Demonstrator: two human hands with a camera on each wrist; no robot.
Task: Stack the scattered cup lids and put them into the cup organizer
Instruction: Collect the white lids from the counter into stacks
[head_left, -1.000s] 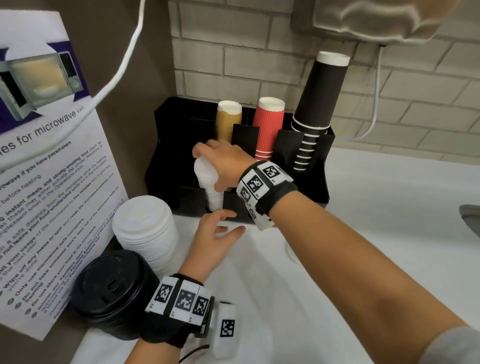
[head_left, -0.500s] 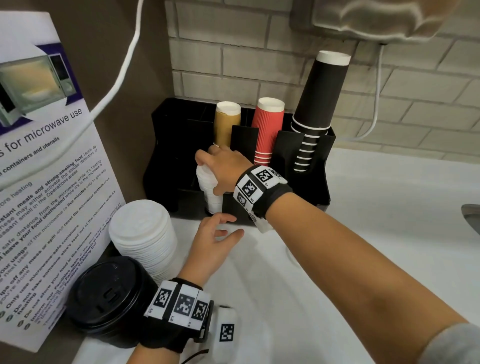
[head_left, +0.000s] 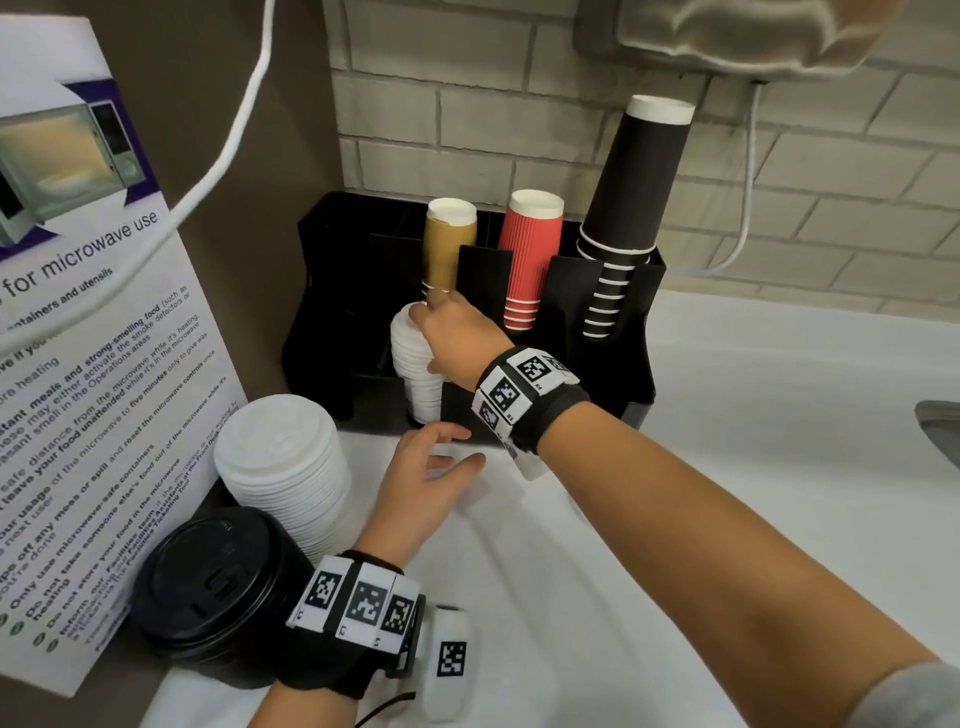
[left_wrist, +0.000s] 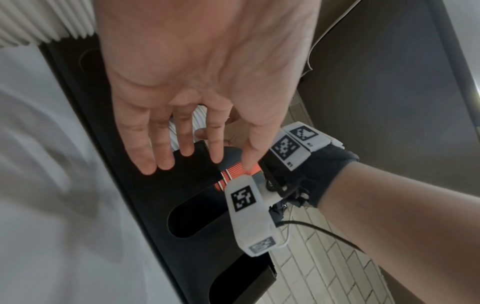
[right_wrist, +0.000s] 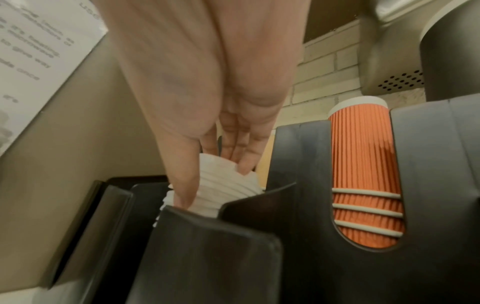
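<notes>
One stack of small white lids sits in a front slot of the black cup organizer, the right hand gripping its top, while larger white lids and black lids wait on the desk beside the slack, empty left hand.

Cup organizer: matt black plastic, smooth. White lid stack in its slot: thin ridged plastic, matt. Red cups: ribbed paper. Tall black cups: smooth paper, white rims. Black lids, near left: semi-gloss plastic. Desk: smooth white. Far wall: matt brick.
</notes>
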